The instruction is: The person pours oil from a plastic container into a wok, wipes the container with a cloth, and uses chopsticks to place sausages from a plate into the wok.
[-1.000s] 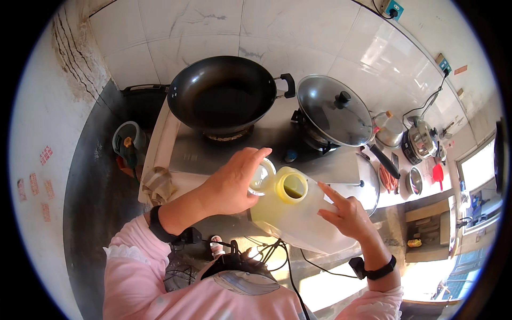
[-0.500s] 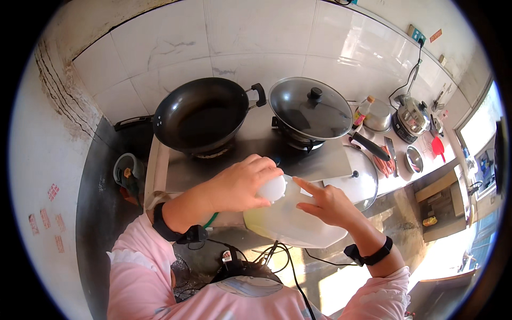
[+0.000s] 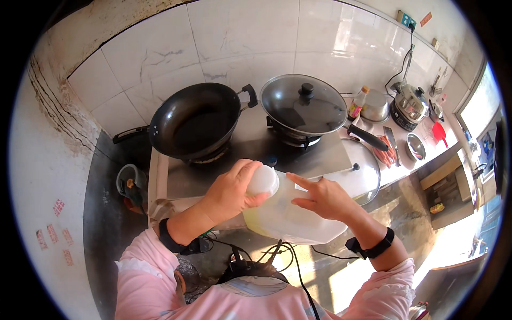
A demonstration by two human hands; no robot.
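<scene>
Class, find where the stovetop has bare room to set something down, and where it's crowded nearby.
Bare stovetop shows before the open wok, left of the left hand, and between the lidded pan and right hand. The counter rightward is crowded: loose lid, knife, reddish strips, steel bowl.

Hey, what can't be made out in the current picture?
All in the head view:
- Jug mouth: hidden by the cap and left hand.
- Some fingers of the right hand: hidden beneath it.
- Pan contents: obscured by the lid's tint and glare.
- Bowl contents: too small.
</scene>
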